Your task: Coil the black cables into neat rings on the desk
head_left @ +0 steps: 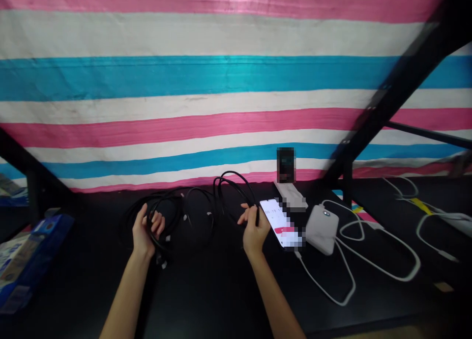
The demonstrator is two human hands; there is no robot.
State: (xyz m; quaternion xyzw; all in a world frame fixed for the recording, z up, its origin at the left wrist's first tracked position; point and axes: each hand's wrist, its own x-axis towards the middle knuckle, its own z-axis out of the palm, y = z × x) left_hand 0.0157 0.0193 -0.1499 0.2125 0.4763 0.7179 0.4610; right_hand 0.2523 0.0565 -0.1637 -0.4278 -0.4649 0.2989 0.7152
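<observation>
My left hand (145,232) is closed round a bundle of black cable, its fingers curled with the strands passing through them. Off to the right, my right hand (254,228) grips another stretch of the black cable (236,173), which arches up in loops between the two hands. More coils of it spread on the black tabletop (206,299) behind and around my left hand. Small pale tags or connector ends lie among the strands below that hand; I cannot make out which. Just right of my right hand rests a phone (273,212) with a lit screen.
A white power bank (321,231) with white cables (396,278) lies right of the phone. Behind stands a small pixelated device (286,165). Blue packets (40,250) sit at far left. Black frame bars (391,103) slant up before a striped sheet (206,76).
</observation>
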